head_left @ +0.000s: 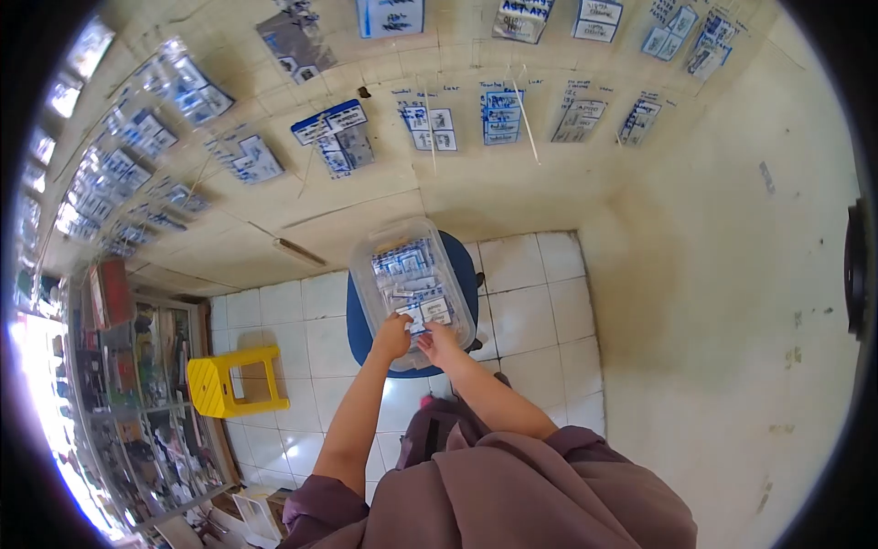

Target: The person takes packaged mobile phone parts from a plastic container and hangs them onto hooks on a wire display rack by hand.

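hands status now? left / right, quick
Left hand: in the clear box, fingers curled on the packets; grip cannot be told.
Right hand: same box, on the packets; cannot be told.

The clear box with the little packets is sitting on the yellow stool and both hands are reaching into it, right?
Not quite. In the head view the clear box sits on a blue stool; the yellow stool stands apart on the tiled floor. The left hand and right hand do reach into it.
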`<state>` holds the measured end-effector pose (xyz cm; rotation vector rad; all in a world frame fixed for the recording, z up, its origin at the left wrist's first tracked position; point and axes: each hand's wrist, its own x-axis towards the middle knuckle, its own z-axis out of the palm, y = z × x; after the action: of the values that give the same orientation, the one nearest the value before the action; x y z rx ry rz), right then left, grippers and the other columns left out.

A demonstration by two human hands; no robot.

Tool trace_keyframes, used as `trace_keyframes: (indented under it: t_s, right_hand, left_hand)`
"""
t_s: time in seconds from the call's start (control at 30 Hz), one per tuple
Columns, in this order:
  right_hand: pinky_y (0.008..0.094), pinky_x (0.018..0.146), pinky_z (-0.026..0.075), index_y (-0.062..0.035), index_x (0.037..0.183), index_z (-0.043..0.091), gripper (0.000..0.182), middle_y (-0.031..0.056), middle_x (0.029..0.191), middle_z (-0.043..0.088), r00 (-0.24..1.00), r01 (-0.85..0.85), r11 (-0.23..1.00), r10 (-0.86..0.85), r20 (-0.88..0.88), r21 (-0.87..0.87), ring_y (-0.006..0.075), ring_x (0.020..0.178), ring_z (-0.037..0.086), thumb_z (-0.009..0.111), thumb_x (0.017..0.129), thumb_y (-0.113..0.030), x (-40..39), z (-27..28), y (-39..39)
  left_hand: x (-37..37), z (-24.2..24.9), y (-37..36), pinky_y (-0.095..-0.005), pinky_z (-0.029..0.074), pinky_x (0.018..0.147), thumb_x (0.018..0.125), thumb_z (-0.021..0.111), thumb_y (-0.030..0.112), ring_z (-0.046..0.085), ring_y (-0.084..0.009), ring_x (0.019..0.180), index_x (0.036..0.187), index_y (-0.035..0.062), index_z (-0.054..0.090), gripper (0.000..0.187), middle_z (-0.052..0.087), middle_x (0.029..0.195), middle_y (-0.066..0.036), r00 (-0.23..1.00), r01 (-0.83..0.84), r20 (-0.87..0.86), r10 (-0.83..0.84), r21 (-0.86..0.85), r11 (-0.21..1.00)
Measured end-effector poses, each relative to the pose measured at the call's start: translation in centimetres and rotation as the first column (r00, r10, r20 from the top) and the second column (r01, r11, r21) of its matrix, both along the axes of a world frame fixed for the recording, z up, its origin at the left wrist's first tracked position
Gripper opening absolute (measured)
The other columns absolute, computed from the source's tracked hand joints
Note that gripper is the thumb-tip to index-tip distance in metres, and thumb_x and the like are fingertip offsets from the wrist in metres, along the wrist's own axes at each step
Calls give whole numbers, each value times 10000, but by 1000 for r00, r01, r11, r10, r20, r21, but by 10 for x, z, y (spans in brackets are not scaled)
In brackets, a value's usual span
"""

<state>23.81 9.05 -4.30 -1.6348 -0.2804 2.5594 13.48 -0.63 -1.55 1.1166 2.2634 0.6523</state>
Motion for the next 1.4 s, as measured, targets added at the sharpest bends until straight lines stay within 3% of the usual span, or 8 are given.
trace_keyframes:
  t_s: [0.27,0.57,0.8,1.0,1.1,1.17,1.3,1.4]
  right_hand:
    - [377,748,471,-128,1046,597,227,55,946,564,975,117,984,-140,171,135,196,836,534,675,834,-146,-23,-40,-16]
    - [461,793,436,-174,1137,589,308,42,1052,605,903,219,954,-278,327,204,217,964,556,679,843,-178,-28,-54,-22]
    - [355,724,484,-152,1078,564,169,0,856,608,932,191,913,-284,226,361,160,794,593,629,923,-142,-36,-65,-34]
    - [336,725,495,-120,1035,583,90,11,875,620,962,227,898,-268,58,378,149,801,599,597,947,-106,-28,-18,-30]
    - [344,759,504,-99,1049,606,97,27,943,642,978,198,888,-207,-22,416,159,841,607,595,952,-105,-11,16,-20]
    - [347,780,508,-88,1059,617,108,34,974,648,984,174,869,-166,-59,464,163,861,609,594,955,-106,3,44,-13]
    - [334,833,504,-65,1102,626,162,22,991,641,978,154,819,-47,-204,553,159,916,611,610,961,-144,35,106,-2]
    - [325,868,504,-56,1114,630,193,22,1017,641,976,133,731,19,-216,669,153,946,612,627,959,-173,61,143,10]
  left_hand:
    - [-35,-43,25,-535,452,970,807,669,141,509,-406,1211,1339,108,504,558,506,1338,-184,975,182,-82,-205,-226,957]
    - [-49,-73,38,-546,446,957,843,669,242,531,-421,1183,1377,110,460,588,501,1336,-180,970,211,-61,-236,-272,939]
    - [-45,-71,43,-584,399,992,911,579,373,500,-423,1219,1320,97,533,495,495,1343,-200,976,208,-2,-218,-294,933]
    - [-50,-57,43,-598,373,1000,921,544,507,497,-427,1229,1383,108,494,613,508,1346,-215,989,72,136,-64,-54,996]
    - [-54,-7,45,-503,434,966,889,622,495,566,-395,1161,1337,58,538,631,596,1220,-224,997,-4,74,3,3,1000]
    - [-63,18,43,-352,500,791,833,750,394,657,-264,917,1182,9,622,536,678,992,-151,949,-42,314,-29,217,975]
    - [-61,97,48,-265,448,626,771,841,239,538,-77,727,991,7,644,376,643,860,-11,855,-28,507,-111,258,966]
    - [-47,122,58,-258,445,618,757,855,234,536,-83,702,966,27,644,361,627,809,-3,815,-44,554,-172,355,934]
